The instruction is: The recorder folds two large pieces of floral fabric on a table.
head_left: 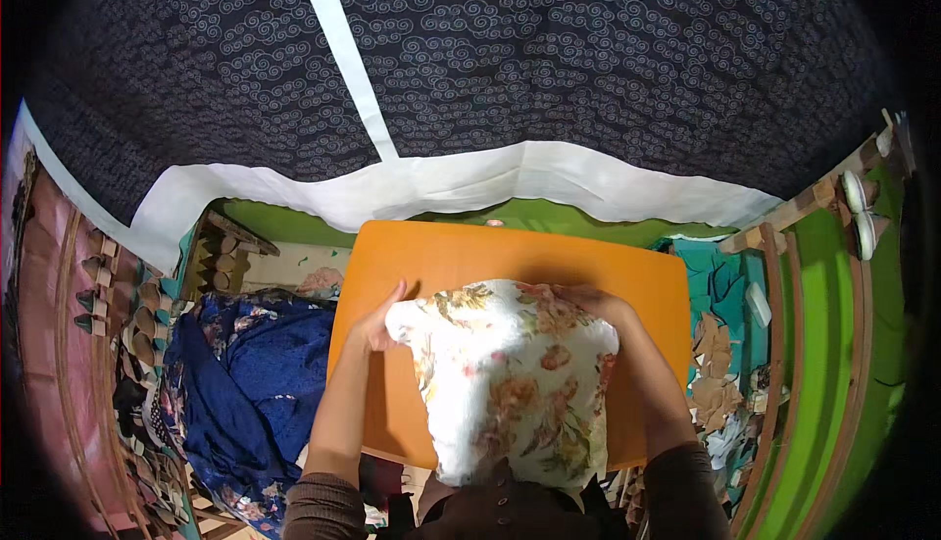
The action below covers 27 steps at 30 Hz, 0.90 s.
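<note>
A white cloth with an orange, red and green floral print [510, 373] hangs between my two hands in front of my body, its upper edge over the orange tabletop [431, 251]. My left hand [380, 324] grips the cloth's upper left corner, with one finger sticking up and the others partly behind the fabric. At the upper right corner, my right hand [600, 305] is closed on the cloth, its fingers mostly hidden. Bright light falls across the left half of the cloth; its lower end reaches down to my dark buttoned garment.
Dark blue fabric [270, 364] is heaped left of the table. Brown and teal scraps [718, 364] lie to its right. Wooden racks with shoe-like forms [145, 329] stand at the left. Beyond the table hangs a dark swirl-patterned cloth [588, 60] with a white border.
</note>
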### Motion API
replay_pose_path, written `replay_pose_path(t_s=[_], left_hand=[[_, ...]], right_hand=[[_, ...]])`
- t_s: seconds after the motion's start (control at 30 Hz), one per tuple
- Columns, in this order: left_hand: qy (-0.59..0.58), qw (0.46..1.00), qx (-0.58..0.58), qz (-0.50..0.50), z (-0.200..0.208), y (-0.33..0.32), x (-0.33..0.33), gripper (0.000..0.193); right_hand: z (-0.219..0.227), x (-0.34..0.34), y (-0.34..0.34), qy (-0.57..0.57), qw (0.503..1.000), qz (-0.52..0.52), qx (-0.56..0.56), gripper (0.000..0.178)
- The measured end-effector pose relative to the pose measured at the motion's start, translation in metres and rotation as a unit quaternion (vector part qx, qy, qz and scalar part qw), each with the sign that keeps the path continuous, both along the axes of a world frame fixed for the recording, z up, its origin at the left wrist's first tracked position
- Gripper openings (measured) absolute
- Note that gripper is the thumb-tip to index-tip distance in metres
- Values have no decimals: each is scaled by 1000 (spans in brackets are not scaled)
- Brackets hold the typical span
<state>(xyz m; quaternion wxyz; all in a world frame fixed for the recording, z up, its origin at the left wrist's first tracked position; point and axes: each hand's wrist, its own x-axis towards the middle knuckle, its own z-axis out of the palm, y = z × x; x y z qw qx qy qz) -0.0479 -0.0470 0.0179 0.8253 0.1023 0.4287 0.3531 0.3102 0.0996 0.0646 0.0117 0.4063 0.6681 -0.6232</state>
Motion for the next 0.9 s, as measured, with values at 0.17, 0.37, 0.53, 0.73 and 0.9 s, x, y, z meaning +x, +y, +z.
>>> replay_pose_path(t_s=[0.17,0.37,0.53,0.73,0.9], left_hand=[[-32,993,-9,116,-42,-29,18,71],[370,899,138,191,-12,-28,22,54],[513,828,171,149,-5,-28,43,60],[227,953,11,201,-7,-15,57,55],[96,972,-2,213,-1,-9,70,51]], right_hand=[[-55,11,-8,-36,976,-129,172,32],[-71,27,-40,-68,849,-267,450,36],[-46,5,-72,-51,899,-292,324,51],[14,-29,-89,-67,930,-360,38,62],[38,-35,-91,3,925,-369,-92,64]])
